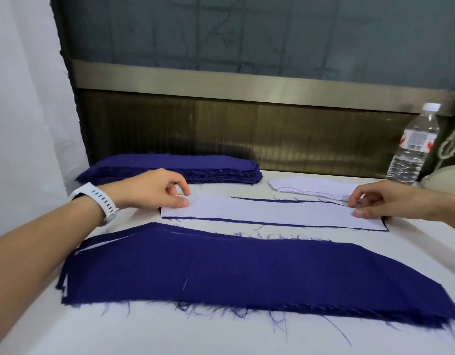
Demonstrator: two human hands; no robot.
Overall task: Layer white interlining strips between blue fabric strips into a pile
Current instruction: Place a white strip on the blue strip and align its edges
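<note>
A white interlining strip (270,210) lies across the middle of the table on top of a blue fabric strip, whose edge (247,221) shows as a thin dark line around it. My left hand (154,189) pinches the strip's left end between thumb and fingers. At the right end, my right hand (375,201) pinches the strip in the same way. In front lies a wide layered pile of blue fabric (195,272) with white edges peeking out at its left. A stack of blue strips (170,166) sits at the back left, and a stack of white interlining strips (313,187) at the back right.
A clear plastic water bottle (413,144) stands at the back right by a cream-coloured object (444,175). A dark panelled wall runs behind the white table (170,334). Loose blue threads fringe the front pile. A white watch is on my left wrist.
</note>
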